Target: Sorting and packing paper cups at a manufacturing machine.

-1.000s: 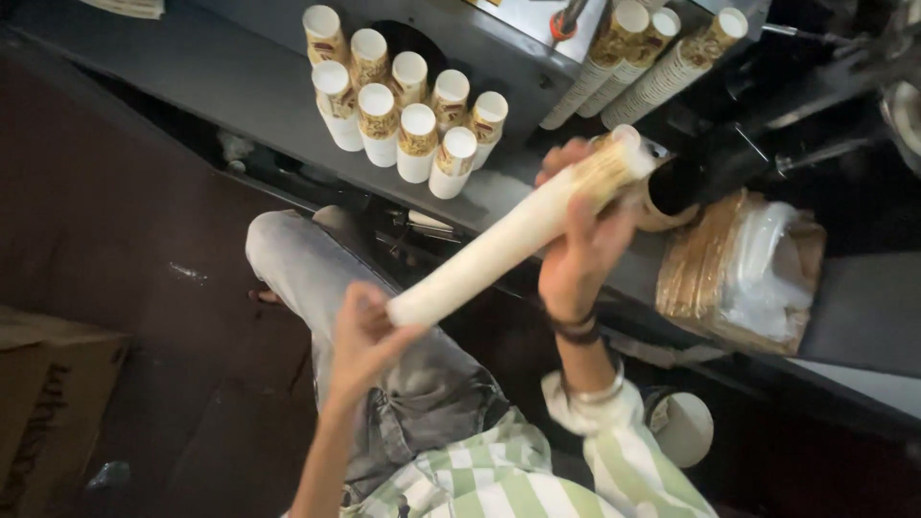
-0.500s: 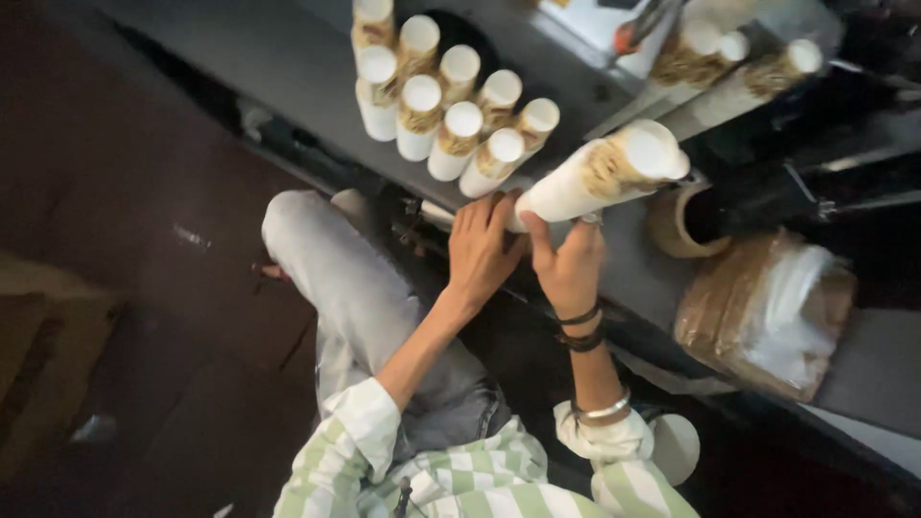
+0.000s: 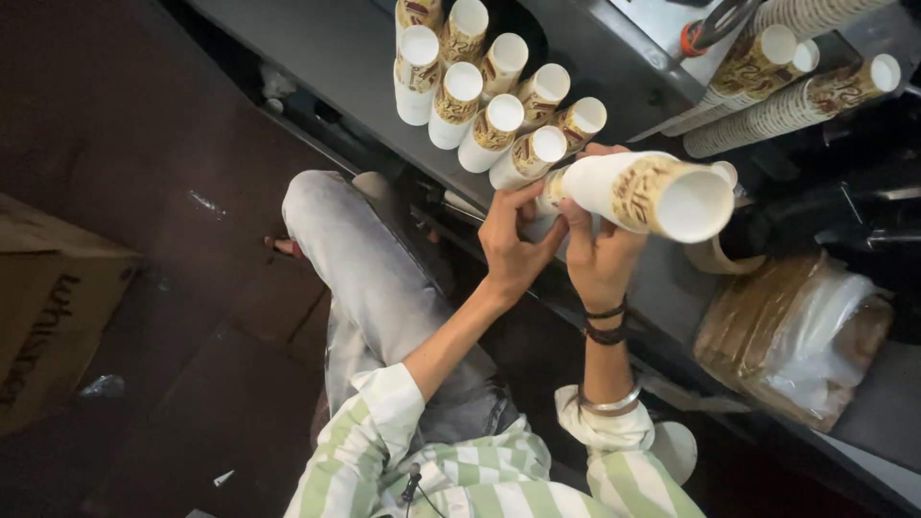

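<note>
1. Compared with half a second before, the stack of paper cups (image 3: 643,192) sat lower and nearer the camera, its open mouth turned toward the lens; a full second before, the left hand had been down at the stack's lower end, well apart from the right.
2. Left hand (image 3: 513,240) was closed round the lower end of the stack, fingers curled over it, thumb side toward the camera.
3. Right hand (image 3: 600,254) gripped the same stack from below and behind, just beside the left hand; the two hands were touching or nearly so, which of the two could not be told.
4. Stack was held tilted above the edge of the grey counter (image 3: 345,58), white with a brown printed band near the rim.
5. Upright cup stacks (image 3: 489,96) stood grouped on the counter just beyond the hands, about ten mouths showing.
6. More long stacks (image 3: 796,96) lay on their sides at upper right.
7. Brown bundle in clear plastic wrap (image 3: 796,336) rested on the counter to the right of the hands.
8. Dark bands and a metal bangle (image 3: 609,403) were on the right wrist; sleeves were green-and-white striped.
9. Cardboard box (image 3: 48,317) stood on the dark floor at far left.
</note>
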